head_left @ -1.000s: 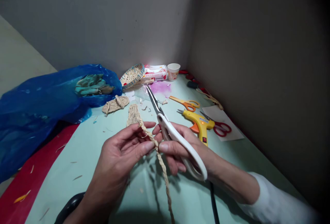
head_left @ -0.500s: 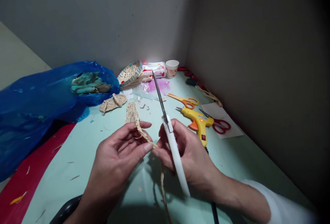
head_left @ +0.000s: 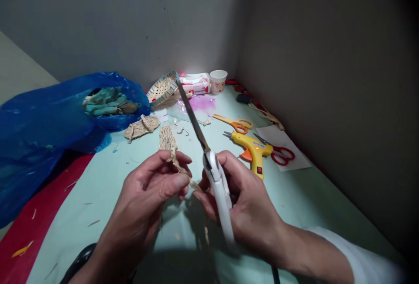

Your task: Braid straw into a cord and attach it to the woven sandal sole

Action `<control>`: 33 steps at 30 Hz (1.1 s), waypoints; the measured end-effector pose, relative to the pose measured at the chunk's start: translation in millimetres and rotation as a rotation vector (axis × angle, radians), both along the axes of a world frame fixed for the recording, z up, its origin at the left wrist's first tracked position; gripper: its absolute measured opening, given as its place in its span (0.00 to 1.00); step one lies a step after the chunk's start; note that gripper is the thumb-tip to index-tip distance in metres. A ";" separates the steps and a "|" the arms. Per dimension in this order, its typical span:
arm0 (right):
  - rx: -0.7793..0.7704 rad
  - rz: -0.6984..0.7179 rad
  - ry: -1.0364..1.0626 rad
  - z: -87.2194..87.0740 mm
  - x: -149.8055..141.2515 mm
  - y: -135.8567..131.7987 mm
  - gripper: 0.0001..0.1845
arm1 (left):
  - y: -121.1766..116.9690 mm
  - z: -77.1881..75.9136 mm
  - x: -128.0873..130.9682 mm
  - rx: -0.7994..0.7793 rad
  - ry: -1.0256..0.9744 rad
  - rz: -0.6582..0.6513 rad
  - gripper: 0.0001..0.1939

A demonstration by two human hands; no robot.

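Observation:
My left hand (head_left: 155, 192) pinches a twisted straw cord (head_left: 178, 165) between thumb and fingers. Beyond those fingers a flat woven straw piece (head_left: 167, 138) stands up, with the cord along its edge. My right hand (head_left: 244, 192) grips white-handled scissors (head_left: 222, 196), blades pointing up and away. Its thumb and fingertip also pinch the cord's end close to my left thumb. A loose length of cord hangs below my right fingers. On the table to the left lies a second woven straw piece, sole-shaped (head_left: 142, 127).
A yellow glue gun (head_left: 257, 151), orange scissors (head_left: 234, 122) and red-handled scissors (head_left: 282, 155) on white paper (head_left: 297, 162) lie to the right. Behind stand a paper cup (head_left: 218, 81), a tissue pack (head_left: 195, 84) and a woven basket (head_left: 163, 90). A blue plastic bag (head_left: 42, 114) fills the left.
The scissors have turned in my right hand, blades leaning further left and their broad side showing more. My left thumb has slid slightly left along the cord. The view has shifted a little.

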State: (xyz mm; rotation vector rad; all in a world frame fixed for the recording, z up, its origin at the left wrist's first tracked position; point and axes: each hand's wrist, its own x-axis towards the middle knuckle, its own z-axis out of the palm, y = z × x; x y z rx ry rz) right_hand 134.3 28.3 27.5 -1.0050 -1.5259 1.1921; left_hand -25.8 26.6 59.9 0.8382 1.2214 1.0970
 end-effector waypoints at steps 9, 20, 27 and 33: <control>-0.064 0.028 -0.004 -3.7 0.6 -0.4 0.15 | -0.6 1.4 -2.4 0.001 0.101 0.076 0.12; -0.305 0.116 0.167 1.4 -2.5 0.1 0.19 | 2.6 -0.7 -7.2 -0.050 -0.188 0.064 0.12; -0.510 0.258 0.346 2.7 -1.0 4.9 0.21 | 1.3 1.1 -5.2 -0.012 -0.091 0.039 0.10; -0.560 0.286 0.449 1.2 -2.0 7.0 0.20 | -1.2 -0.3 0.1 0.000 0.070 0.013 0.08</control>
